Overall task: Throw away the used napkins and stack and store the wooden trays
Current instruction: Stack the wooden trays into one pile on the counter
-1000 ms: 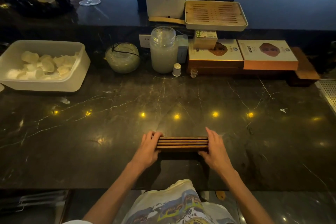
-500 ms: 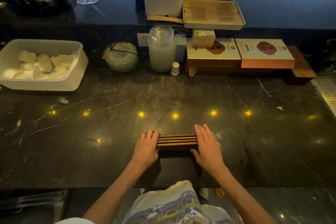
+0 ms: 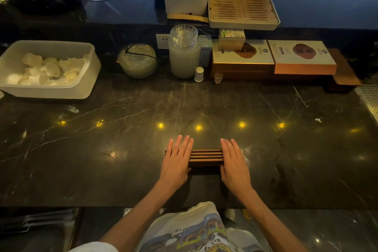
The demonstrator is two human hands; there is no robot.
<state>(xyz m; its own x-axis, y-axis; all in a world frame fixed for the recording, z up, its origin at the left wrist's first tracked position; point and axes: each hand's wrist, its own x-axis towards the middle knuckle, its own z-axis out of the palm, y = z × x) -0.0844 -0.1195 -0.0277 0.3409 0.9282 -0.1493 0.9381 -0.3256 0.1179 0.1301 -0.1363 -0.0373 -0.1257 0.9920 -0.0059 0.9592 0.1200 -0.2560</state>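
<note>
A stack of dark wooden trays (image 3: 206, 157) lies on the black marble counter (image 3: 122, 149), near its front edge, in the middle. My left hand (image 3: 177, 161) lies flat over the stack's left end with straight fingers. My right hand (image 3: 233, 162) lies flat over the right end, fingers straight and pointing away from me. Only the middle strip of the stack shows between the hands. No napkins are in sight.
A white tub (image 3: 48, 69) of pale pieces stands at the back left. Along the back wall are a glass bowl (image 3: 137, 60), a tall jar (image 3: 184, 51), a small white shaker (image 3: 199, 74), boxes (image 3: 302, 57) and a slatted bamboo tray (image 3: 243, 11). A metal grate (image 3: 371, 98) is at the right edge.
Both hands have slid inward from the ends of the stack onto its top, first the right, then the left. The fingers now lie flat over it.
</note>
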